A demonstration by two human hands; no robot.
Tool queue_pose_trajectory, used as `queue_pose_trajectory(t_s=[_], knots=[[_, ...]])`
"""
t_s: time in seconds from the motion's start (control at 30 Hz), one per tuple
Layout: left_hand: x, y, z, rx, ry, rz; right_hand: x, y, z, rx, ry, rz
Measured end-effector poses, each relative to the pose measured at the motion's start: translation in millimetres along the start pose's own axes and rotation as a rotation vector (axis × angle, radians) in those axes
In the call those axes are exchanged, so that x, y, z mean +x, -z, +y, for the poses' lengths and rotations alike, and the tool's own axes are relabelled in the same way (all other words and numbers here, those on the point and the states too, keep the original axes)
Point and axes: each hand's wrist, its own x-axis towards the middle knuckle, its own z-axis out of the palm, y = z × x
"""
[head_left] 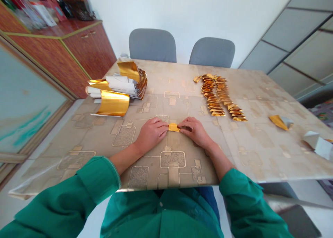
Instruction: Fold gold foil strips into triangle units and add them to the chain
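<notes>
A small folded piece of gold foil paper (173, 127) lies on the patterned table (145, 155) between both hands. My left hand (151, 134) presses its fingertips onto the paper's left end, fingers together. On the right end, my right hand (194, 130) pinches the paper with curled fingers. Both arms wear green sleeves.
A stack of curled gold and white sheets (118, 87) sits at the far left of the table. Several folded gold pieces (220, 97) lie in rows at the far right. Loose folded pieces (280, 122) and white paper (317, 142) rest near the right edge. Two grey chairs (182, 49) stand behind.
</notes>
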Motion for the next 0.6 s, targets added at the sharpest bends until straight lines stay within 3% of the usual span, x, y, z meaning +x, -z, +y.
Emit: queue_pose_trajectory(t_s=[0.23,0.43,0.6], knots=[[10.6,-8.9,-6.0,-0.210,-0.024,-0.001,3.7,0.5,-7.4,0.007,-0.140,-0.054],[18.4,-11.0,-3.8,-0.017,-0.048,-0.047,3.7,-1.8,-14.9,-0.056,-0.304,-0.058],[10.4,-9.2,-1.8,0.107,-0.098,-0.090,2.1,-0.3,-20.9,-0.098,-0.329,-0.047]])
